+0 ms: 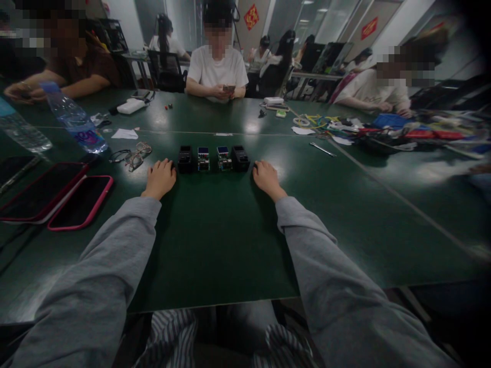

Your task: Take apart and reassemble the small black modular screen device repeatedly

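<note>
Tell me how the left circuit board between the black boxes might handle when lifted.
The circuit board is probably fragile: its parts look exposed. Being small, it's likely light. The flat blue panel suggests stiffness.

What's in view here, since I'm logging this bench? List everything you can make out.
black housings: two, black, ends of the middle row
circuit modules: two, blue tops, between the housings
glasses: one pair, pale-framed, left of the row
bottles: two, clear, left
phone: one, pink rim, near left
larger device: one, red rim, beside the phone
wrench: one, silver, right
cable heap: one, multicoloured, far right
table: one, dark green, under these
people: several, mixed clothing, around and beyond
wall decorations: two, red, background
Smaller items: unclear
sleeves: two, grey, foreground
left hand: one, bare, beside left housing
right hand: one, bare, beside right housing
</note>
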`<state>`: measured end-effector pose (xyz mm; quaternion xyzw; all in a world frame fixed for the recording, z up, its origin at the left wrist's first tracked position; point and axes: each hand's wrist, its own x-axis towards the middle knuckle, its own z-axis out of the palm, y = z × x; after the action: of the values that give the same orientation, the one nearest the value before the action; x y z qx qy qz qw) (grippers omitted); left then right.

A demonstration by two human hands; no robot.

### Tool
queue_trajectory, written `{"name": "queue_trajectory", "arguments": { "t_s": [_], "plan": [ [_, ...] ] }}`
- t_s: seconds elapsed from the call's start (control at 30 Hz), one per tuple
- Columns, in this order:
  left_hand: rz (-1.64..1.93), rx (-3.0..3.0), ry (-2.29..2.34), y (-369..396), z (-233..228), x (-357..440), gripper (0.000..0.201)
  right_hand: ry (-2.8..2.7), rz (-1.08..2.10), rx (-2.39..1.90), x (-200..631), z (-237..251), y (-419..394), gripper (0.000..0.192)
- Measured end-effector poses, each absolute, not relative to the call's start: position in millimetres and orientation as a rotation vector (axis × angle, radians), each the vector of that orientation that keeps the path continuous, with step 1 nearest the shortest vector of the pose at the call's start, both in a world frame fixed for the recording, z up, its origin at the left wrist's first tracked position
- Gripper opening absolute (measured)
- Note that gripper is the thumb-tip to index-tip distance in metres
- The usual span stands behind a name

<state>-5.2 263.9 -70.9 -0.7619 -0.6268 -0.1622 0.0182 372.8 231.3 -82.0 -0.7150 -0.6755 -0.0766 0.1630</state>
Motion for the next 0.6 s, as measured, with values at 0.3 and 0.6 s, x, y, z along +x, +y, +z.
{"name": "queue_trajectory", "arguments": {
  "t_s": [0.3,0.6],
  "plan": [
    [-0.543,-2.363,-1.929,263.9,-72.5,-5.8,0.05,-1.927,-0.22,-2.004,373.0,-82.1,230.3,0.044],
    [-0.506,-2.37,-1.937,263.8,-70.0,-5.5,0.049,-1.926,-0.217,-2.029,369.6,-79.1,227.8,0.041]
  ]
}}
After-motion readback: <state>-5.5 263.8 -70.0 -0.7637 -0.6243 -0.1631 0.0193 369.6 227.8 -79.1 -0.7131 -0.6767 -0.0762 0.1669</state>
